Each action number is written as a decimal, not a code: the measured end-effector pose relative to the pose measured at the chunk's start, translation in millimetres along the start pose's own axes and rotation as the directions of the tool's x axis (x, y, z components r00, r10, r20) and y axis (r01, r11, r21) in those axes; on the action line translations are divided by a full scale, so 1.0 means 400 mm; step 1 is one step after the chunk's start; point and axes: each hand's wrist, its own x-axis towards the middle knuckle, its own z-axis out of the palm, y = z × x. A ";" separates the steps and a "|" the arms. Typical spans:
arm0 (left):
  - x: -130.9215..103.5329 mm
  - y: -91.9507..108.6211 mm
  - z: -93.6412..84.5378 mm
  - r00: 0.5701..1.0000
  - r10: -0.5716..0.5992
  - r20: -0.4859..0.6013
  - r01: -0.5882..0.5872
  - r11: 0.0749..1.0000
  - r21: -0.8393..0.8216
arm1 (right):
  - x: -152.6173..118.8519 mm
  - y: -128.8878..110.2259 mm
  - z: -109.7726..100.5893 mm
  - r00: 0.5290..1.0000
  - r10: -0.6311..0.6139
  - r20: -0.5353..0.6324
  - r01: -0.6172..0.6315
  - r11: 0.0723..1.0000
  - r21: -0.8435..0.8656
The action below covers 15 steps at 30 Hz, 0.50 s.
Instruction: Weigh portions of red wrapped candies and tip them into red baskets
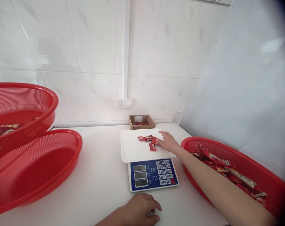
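Observation:
A white electronic scale with a blue keypad panel (154, 174) stands on the table, its white weighing tray (130, 150) behind the panel. On the tray lie several small red wrapped candies (152, 147). My right hand (168, 142) reaches over the tray's right side, fingers apart, its fingertips touching or just beside one red candy; whether it grips that candy is not plain. My left hand (142, 208) is in front of the scale, low over the table, with loosely bent fingers apart from the thumb and nothing between them. The scale's display digits are too faint to read.
To the right is a red basket (189, 142) of wrapped snacks, beneath my right forearm. At left, one red basket (51, 97) holding packets sits above another red basket (77, 144). A cardboard box (142, 122) and a clear plastic bottle (178, 116) stand near the tiled wall.

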 end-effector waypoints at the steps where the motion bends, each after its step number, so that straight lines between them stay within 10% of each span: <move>1: 0.001 -0.002 0.003 1.000 0.003 0.002 -0.003 1.000 0.002 | -0.002 -0.003 0.005 0.999 -0.034 -0.007 0.033 0.995 -0.094; 15: 0.008 -0.020 0.016 0.999 0.021 0.031 -0.021 1.000 0.008 | -0.030 -0.133 0.090 0.888 -0.399 0.230 0.412 0.911 -0.008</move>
